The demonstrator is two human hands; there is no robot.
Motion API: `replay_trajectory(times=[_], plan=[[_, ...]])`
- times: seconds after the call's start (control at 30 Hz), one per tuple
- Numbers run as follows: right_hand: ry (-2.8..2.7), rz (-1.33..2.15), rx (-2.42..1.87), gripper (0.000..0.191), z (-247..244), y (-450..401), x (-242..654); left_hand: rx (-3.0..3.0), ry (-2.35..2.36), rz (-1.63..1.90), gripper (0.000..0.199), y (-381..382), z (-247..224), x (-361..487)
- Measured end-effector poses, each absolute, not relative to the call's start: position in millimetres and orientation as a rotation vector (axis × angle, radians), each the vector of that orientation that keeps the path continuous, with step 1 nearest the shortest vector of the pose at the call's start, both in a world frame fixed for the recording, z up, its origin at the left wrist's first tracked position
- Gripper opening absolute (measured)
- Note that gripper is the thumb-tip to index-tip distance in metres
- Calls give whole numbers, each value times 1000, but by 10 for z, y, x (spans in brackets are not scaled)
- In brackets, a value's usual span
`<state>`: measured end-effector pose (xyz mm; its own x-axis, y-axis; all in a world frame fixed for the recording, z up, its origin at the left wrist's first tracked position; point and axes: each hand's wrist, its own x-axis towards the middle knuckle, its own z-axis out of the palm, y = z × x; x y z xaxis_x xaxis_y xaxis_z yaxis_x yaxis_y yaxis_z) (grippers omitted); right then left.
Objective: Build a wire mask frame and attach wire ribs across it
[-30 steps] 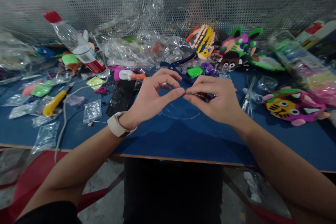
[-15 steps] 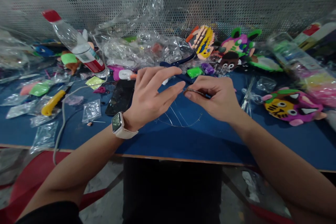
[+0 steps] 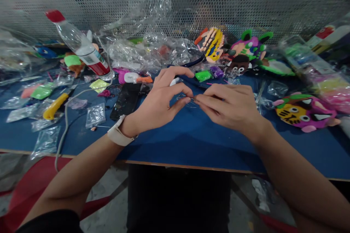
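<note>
Thin wire (image 3: pixel 188 102) runs in small loops between my two hands, above the blue table. My left hand (image 3: pixel 161 98), with a pale watch strap (image 3: pixel 120 133) at its wrist, pinches the wire between thumb and index finger. My right hand (image 3: pixel 229 107) holds the wire's other part at its fingertips, close to the left ones; its grip is partly hidden. Just behind the hands lie a bright green packet (image 3: pixel 203 75) and a purple one (image 3: pixel 216 71). A black phone (image 3: pixel 125 101) rests left of my left hand.
A bottle with a red cap (image 3: pixel 82 45) leans at the back left. A yellow cutter (image 3: pixel 55 106) and a grey cable (image 3: pixel 65 127) lie at the left. At the right sits a clay mask (image 3: pixel 304 112). The blue table's front edge (image 3: pixel 191 167) is near my body.
My left thumb and index finger have closed onto the wire. The wide loop of wire over the table now shows as small loops between my fingertips. My left wrist has turned, hiding the watch face.
</note>
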<state>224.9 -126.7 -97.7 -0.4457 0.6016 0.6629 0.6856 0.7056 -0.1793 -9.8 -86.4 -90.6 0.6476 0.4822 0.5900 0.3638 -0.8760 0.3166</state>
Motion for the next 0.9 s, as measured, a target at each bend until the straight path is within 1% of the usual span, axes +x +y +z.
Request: replay_trajectory(times=[0.1,0.27,0.43,0.53,0.67,0.77,0.9], plan=[[-2233,-271,-963,27,-974,-1274,2250,2624,647,910,5,-842,-870,-120],[-2204,-639,-876,23,-1025,-1277,2224,2473,652,833,14,-832,-858,-137],[-2210,-803,-835,21,-1013,-1293,2196,2415,701,708,20,-854,-832,-140],[-2170,-653,-832,19,-1035,-1280,2185,2443,697,721,20,-877,-831,-123],[-1999,-196,-908,14,-1081,-1227,2187,2629,801,1021,8,-882,-903,-100],[-1908,126,-949,12,-1085,-1196,2193,2779,778,1192,12,-856,-983,-107],[-1853,359,-947,11,-1086,-1181,2189,2807,749,1299,15,-836,-1038,-114]])
